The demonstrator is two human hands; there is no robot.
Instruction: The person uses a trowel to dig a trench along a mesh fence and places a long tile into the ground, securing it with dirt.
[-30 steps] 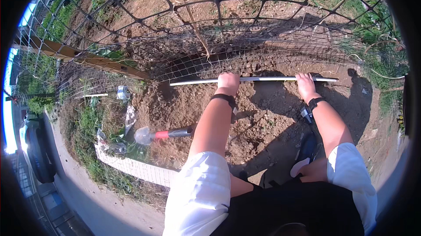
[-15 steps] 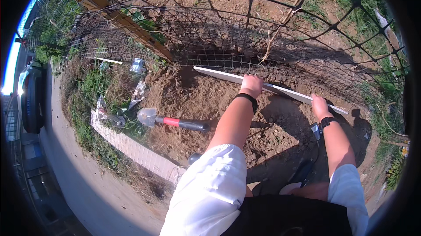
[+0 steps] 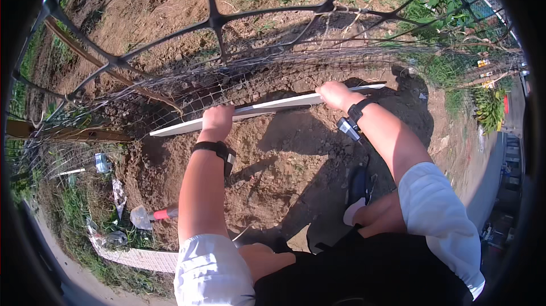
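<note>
A long, thin whitish board (image 3: pixel 176 128) stands on edge in the dug soil, along the foot of the mesh fence. My left hand (image 3: pixel 218 119) is closed over its upper edge, left of the middle. Farther right, my right hand (image 3: pixel 335 94) grips the same edge, fingers folded over the far side and hidden. Dark bands with small devices circle both wrists. To the left lies a shovel (image 3: pixel 142 216) with a metal blade and red on its shaft; my left forearm covers the rest of it.
Black wide-mesh netting (image 3: pixel 214 21) hangs close in front, above the board. A wooden post (image 3: pixel 85 134) leans in at the left. A pale strip (image 3: pixel 145 259) edges the grass at lower left, near crumpled plastic (image 3: pixel 118 195). Plants (image 3: pixel 490 107) grow at the right.
The view has swung to the right, so the board and shovel sit farther left and the board slants the other way. Both hands still hold the board.
</note>
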